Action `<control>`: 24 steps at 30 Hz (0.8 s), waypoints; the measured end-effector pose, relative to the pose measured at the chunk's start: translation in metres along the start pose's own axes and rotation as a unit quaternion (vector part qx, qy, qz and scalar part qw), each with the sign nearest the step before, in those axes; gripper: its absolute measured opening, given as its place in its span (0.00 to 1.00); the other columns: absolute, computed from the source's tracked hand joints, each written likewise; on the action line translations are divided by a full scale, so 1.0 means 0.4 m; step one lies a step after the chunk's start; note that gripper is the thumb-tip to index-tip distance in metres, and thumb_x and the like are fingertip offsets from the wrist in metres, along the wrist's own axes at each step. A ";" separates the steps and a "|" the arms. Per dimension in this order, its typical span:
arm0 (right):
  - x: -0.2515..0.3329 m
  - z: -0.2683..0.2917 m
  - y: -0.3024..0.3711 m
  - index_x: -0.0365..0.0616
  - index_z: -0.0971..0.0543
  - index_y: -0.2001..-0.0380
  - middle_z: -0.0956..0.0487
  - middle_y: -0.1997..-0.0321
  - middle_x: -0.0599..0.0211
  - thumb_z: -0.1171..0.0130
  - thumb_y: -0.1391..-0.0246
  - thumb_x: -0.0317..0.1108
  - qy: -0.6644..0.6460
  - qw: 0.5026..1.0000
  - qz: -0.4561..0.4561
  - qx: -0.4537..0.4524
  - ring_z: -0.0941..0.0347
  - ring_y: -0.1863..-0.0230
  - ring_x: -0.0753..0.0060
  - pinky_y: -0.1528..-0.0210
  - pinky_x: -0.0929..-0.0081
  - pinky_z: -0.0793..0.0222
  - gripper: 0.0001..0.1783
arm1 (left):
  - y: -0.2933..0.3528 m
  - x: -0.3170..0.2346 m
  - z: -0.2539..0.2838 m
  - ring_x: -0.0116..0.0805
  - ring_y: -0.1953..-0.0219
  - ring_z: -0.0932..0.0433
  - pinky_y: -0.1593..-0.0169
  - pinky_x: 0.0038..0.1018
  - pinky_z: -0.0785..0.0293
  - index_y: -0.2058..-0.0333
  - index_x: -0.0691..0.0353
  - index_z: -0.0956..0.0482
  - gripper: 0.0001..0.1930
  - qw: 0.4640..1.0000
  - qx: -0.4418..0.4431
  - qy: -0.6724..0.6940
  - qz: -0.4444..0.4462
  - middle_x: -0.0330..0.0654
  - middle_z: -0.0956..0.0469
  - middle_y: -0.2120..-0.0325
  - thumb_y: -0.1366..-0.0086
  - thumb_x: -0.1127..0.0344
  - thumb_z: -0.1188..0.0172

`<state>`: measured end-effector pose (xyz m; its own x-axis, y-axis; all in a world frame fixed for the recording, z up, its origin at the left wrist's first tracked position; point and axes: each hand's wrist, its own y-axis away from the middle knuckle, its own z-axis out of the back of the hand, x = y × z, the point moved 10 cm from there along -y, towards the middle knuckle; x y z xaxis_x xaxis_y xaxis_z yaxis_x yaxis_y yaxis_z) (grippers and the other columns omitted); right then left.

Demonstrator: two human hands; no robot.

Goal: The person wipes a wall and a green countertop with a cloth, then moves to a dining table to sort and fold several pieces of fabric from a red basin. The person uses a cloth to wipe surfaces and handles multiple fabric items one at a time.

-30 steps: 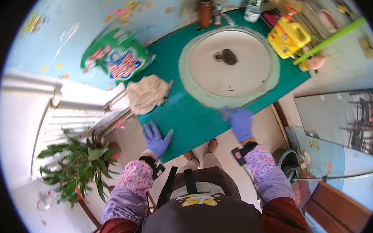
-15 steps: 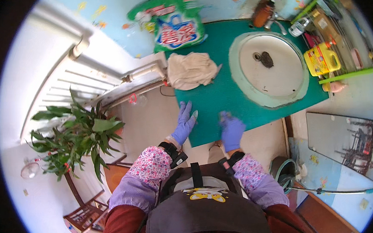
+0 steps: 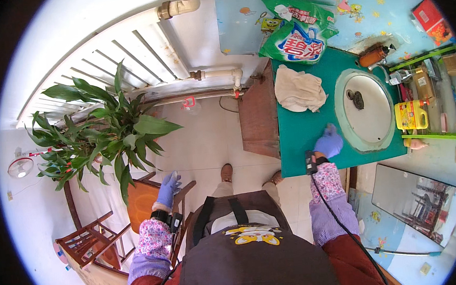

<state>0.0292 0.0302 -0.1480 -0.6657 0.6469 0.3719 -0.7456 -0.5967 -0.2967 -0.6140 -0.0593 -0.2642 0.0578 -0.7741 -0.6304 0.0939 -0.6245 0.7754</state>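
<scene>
The right hand [image 3: 329,142], gloved in purple, is at the green counter [image 3: 299,151], in the gap between the beige cloth [image 3: 299,90] and the rim of the white sink [image 3: 374,120]. The step in hand looks to be work on this stretch of counter top, done with 1 hand. The right fingers are foreshortened and partly hidden by the back of the hand, so I cannot tell whether they grasp anything or only rest on the surface.

The left hand [image 3: 167,191] is well away from the counter, just beside the wooden chair [image 3: 141,200]; its fingers bend loosely, with nothing visible in them.

The cloth lies crumpled near the counter's left edge, in front of the green bag [image 3: 301,41], with neither of the 2 hands on it. A dark lump [image 3: 358,101] sits in the sink, beside the drain.

As I judge it, a next move on the counter calls for the right hand to stay low and go around the sink rim, while reaching the cloth calls for a short stretch forward and left.
</scene>
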 end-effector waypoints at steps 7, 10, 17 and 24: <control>0.249 0.028 0.303 0.50 0.17 0.62 0.22 0.64 0.61 0.44 0.51 0.29 0.016 0.933 0.318 0.167 0.27 0.58 0.50 0.56 0.55 0.29 0.13 | -0.055 0.067 -0.001 0.33 0.58 0.25 0.51 0.32 0.28 0.46 0.59 0.29 0.28 0.998 0.022 0.026 0.050 0.41 0.23 0.52 0.34 0.44 0.41; 0.199 0.105 0.343 0.53 0.17 0.61 0.23 0.66 0.62 0.42 0.52 0.26 -0.060 0.906 0.372 0.195 0.28 0.64 0.52 0.66 0.58 0.30 0.14 | -0.080 0.005 -0.072 0.33 0.56 0.25 0.51 0.31 0.28 0.44 0.60 0.29 0.29 0.997 0.068 -0.006 0.020 0.42 0.23 0.52 0.34 0.44 0.41; -0.102 0.114 0.119 0.57 0.16 0.59 0.20 0.66 0.62 0.44 0.48 0.33 0.102 0.975 0.176 0.089 0.24 0.59 0.53 0.64 0.57 0.27 0.13 | -0.127 -0.154 -0.244 0.30 0.57 0.23 0.54 0.29 0.27 0.40 0.59 0.30 0.29 0.983 0.134 -0.117 -0.052 0.40 0.22 0.53 0.33 0.48 0.41; -0.022 0.058 0.201 0.55 0.19 0.60 0.20 0.65 0.63 0.46 0.44 0.36 0.071 0.977 0.176 0.097 0.25 0.68 0.57 0.67 0.59 0.31 0.11 | -0.079 -0.280 -0.724 0.33 0.49 0.24 0.50 0.27 0.27 0.39 0.63 0.32 0.28 0.894 0.301 -0.273 -0.192 0.46 0.25 0.46 0.34 0.59 0.39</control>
<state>-0.0243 -0.0347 -0.1547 -0.8876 0.4363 0.1474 -0.4591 -0.8642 -0.2061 -0.3355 0.0772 -0.2285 -0.3723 -0.3243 -0.8696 -0.5577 -0.6708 0.4889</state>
